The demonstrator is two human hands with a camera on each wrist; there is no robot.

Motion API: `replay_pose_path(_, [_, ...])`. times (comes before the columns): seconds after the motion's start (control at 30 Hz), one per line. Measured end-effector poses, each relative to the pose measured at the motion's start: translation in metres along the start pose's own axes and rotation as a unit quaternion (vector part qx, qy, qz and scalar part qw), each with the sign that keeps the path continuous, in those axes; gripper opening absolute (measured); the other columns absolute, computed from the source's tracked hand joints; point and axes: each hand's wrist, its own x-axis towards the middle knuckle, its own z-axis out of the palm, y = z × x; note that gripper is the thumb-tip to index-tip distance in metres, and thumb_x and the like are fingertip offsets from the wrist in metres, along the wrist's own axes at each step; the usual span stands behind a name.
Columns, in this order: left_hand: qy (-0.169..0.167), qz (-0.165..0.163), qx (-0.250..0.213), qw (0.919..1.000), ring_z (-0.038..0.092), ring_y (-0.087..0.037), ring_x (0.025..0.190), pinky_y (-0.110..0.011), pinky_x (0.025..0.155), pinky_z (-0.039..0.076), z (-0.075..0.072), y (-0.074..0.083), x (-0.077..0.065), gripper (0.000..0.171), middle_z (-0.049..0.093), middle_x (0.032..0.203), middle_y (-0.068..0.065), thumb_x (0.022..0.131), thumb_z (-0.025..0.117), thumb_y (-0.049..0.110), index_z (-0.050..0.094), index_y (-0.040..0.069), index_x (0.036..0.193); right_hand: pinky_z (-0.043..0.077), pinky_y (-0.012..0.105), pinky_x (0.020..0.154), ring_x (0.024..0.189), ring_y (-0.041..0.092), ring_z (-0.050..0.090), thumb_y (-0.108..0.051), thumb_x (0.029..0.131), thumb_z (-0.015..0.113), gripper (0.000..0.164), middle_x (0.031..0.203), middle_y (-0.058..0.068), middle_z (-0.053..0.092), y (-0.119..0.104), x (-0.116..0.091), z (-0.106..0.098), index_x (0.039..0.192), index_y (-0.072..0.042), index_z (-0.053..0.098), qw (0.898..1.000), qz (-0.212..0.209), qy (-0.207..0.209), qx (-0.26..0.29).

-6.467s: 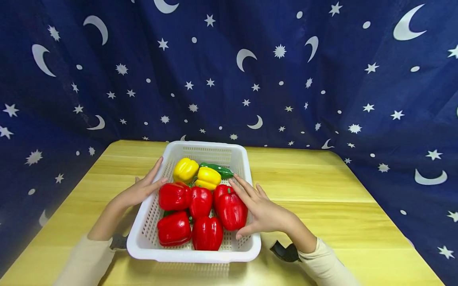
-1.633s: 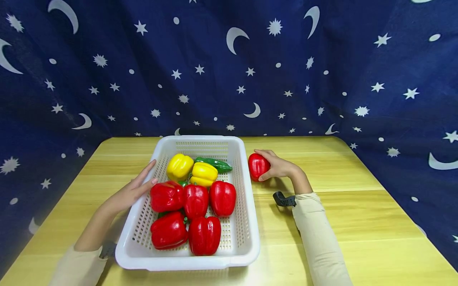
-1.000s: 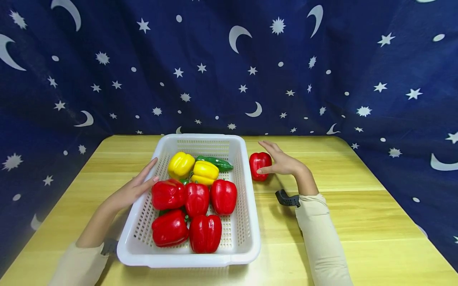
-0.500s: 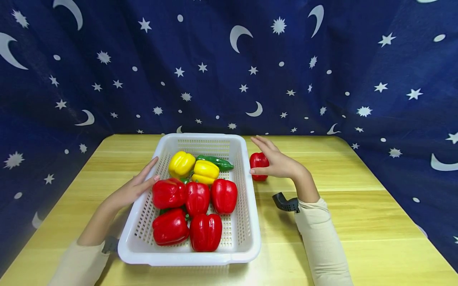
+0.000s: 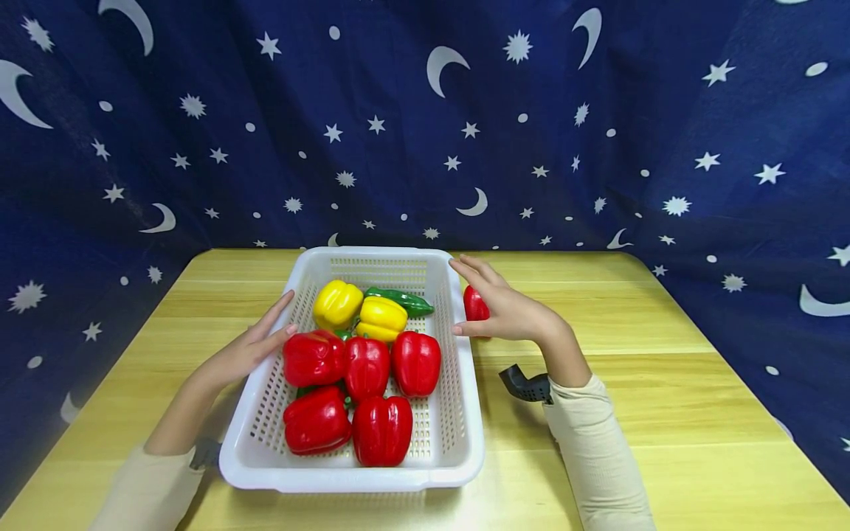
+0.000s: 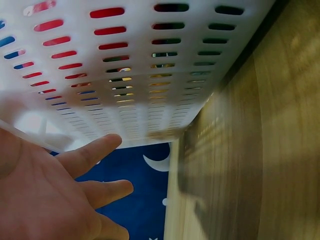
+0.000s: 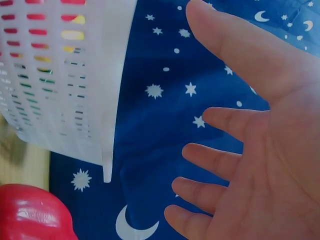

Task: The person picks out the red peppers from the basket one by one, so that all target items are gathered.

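Observation:
A white plastic basket (image 5: 352,481) holds several red bell peppers (image 5: 382,431), two yellow bell peppers (image 5: 337,304) and a long green pepper (image 5: 401,302). Fingers and thumb of my left hand (image 5: 240,355) rest along the basket's left rim; in the left wrist view they spread beside its slotted wall. My right hand (image 5: 511,308), fingers extended and holding nothing, hovers at the right rim. Partly hidden behind it, another red bell pepper (image 5: 475,304) lies on the table outside the basket, and in the right wrist view this red pepper (image 7: 35,215) appears at lower left.
The wooden table (image 5: 664,413) extends right of the basket and in front of it. Behind hangs a dark blue curtain (image 5: 398,88) with white moons and stars. A black wrist mount (image 5: 524,383) sits under the right forearm.
One red bell pepper went from the basket to the table at right, gripped by my right hand. That hand then let go and moved left toward the basket rim. The left hand stayed.

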Motion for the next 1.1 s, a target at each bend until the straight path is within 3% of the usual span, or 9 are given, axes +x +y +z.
replay_pose_path(0.37, [0.001, 0.000, -0.001, 1.0000, 0.065, -0.037, 0.089, -0.047, 0.056, 0.056, 0.001, 0.000, 0.000, 0.068, 0.008, 0.148, -0.029, 0.096, 0.040, 0.027, -0.006, 0.029, 0.147, 0.038, 0.047, 0.105, 0.136, 0.029, 0.022, -0.032, 0.076, 0.073, 0.093, 0.151, 0.010, 0.011, -0.014, 0.002, 0.012, 0.147, -0.019, 0.015, 0.999, -0.015, -0.020, -0.021])
replay_pose_path(0.6, [0.001, -0.002, -0.004, 1.0000, 0.065, -0.036, 0.090, -0.048, 0.056, 0.056, 0.000, 0.000, -0.001, 0.068, 0.008, 0.148, -0.029, 0.096, 0.040, 0.027, -0.006, 0.029, 0.147, 0.036, 0.051, 0.105, 0.135, 0.031, 0.023, -0.032, 0.076, 0.072, 0.089, 0.151, 0.011, 0.012, -0.024, 0.007, 0.025, 0.146, -0.019, 0.019, 0.998, -0.038, -0.040, -0.035])
replay_pose_path(0.9, [-0.001, 0.003, -0.001, 1.0000, 0.064, -0.038, 0.091, -0.048, 0.056, 0.056, -0.001, -0.001, 0.001, 0.069, 0.009, 0.148, -0.028, 0.096, 0.040, 0.027, -0.006, 0.031, 0.146, 0.040, 0.045, 0.104, 0.136, 0.027, 0.023, -0.038, 0.073, 0.074, 0.093, 0.152, 0.009, 0.015, -0.038, 0.013, 0.046, 0.146, -0.016, 0.020, 0.992, -0.008, -0.078, -0.093])
replay_pose_path(1.1, [-0.004, 0.002, -0.001, 1.0000, 0.064, -0.038, 0.091, -0.048, 0.055, 0.056, -0.001, -0.001, 0.001, 0.069, 0.009, 0.149, -0.028, 0.096, 0.041, 0.027, -0.006, 0.032, 0.146, 0.025, 0.046, 0.113, 0.138, 0.028, 0.022, -0.046, 0.069, 0.074, 0.097, 0.150, 0.010, 0.023, -0.047, 0.017, 0.063, 0.145, -0.011, 0.025, 0.978, 0.028, -0.114, -0.174])
